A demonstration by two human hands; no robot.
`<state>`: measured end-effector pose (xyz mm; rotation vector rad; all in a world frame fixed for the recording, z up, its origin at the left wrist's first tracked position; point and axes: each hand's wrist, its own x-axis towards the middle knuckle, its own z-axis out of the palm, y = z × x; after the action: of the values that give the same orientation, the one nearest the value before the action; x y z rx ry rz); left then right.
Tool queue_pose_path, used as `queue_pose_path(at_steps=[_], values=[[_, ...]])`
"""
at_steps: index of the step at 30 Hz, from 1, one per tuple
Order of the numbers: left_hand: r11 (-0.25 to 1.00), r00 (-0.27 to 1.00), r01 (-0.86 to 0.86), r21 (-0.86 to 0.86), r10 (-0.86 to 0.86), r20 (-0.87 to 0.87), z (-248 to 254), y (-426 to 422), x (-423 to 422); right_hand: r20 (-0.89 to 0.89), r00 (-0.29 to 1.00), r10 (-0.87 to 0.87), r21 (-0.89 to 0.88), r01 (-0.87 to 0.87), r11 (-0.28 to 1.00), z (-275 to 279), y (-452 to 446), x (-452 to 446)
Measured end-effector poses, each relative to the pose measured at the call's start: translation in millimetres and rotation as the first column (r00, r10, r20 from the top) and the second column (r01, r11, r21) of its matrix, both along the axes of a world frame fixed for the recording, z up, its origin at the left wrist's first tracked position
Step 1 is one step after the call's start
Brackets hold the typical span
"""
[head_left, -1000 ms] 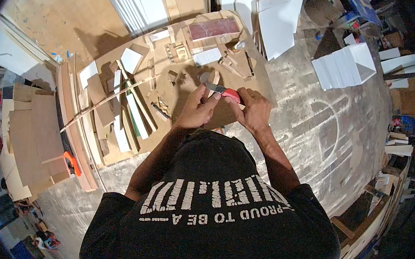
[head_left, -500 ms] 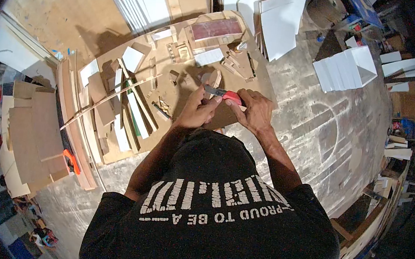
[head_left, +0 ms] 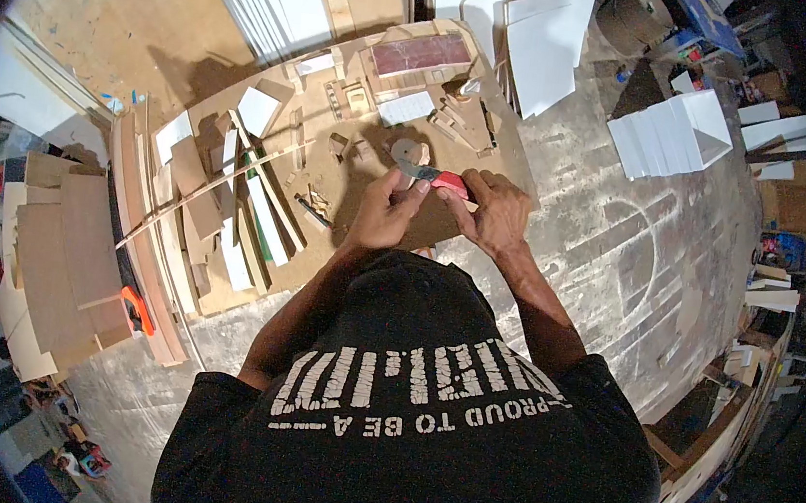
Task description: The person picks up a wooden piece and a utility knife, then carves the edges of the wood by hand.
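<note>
A red and black cutter knife (head_left: 449,184) is held over the near edge of the work table, its grey front end pointing left. My right hand (head_left: 496,212) is closed around the red handle. My left hand (head_left: 385,213) is closed, with its thumb and fingers pinching the front of the knife near the grey part. A rounded grey shape (head_left: 404,151) shows just beyond the left fingertips; whether it is part of the blade or a separate piece I cannot tell. Small wood pieces (head_left: 361,152) lie on the table just past my hands.
The brown table (head_left: 326,244) carries long strips (head_left: 261,214) at left, a dark red block (head_left: 422,56) and a white piece (head_left: 405,108) farther back. An orange-handled saw (head_left: 137,311) is at far left. White panels (head_left: 539,51) lean behind; a white box-like stack (head_left: 672,132) stands right.
The grey front end of the knife now shows with a rounded shape beyond the left fingers. My left hand has shifted slightly; my right hand keeps its grip in nearly the same place.
</note>
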<state>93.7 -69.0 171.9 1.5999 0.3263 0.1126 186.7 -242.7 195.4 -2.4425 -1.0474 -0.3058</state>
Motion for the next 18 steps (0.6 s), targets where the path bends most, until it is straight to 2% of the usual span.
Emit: queue_pose_path(at_steps=[1,4,7,10,13,16,18], values=[[0.999,0.999,-0.005,0.040,0.003,0.034,2,0,0,0.007,1.000,0.013,0.011,-0.013,1.000,-1,-1,1],[0.996,0.993,0.070,-0.051,-0.074,-0.088,11,2,-4,-0.056,0.998,0.021,-0.010,-0.022,1.000,5,-3,-1],[0.979,0.994,0.048,-0.199,-0.066,-0.086,15,-2,-7,-0.109,0.993,0.031,-0.027,-0.034,0.999,8,-5,-2],[0.980,0.992,0.061,-0.189,-0.081,-0.096,13,-1,-7,-0.102,0.994,0.051,-0.025,-0.054,0.998,6,-6,-2],[0.966,0.995,0.050,-0.255,-0.071,-0.073,8,-1,-7,-0.038,0.997,0.070,0.011,-0.069,0.998,1,-7,-2],[0.965,0.990,-0.029,-0.260,-0.007,-0.139,5,-5,-9,0.007,0.998,0.059,0.012,-0.059,0.998,4,-5,-4],[0.976,0.993,0.028,-0.214,-0.053,-0.110,2,-2,-11,-0.015,0.999,0.041,-0.010,-0.041,0.999,5,-5,-6]])
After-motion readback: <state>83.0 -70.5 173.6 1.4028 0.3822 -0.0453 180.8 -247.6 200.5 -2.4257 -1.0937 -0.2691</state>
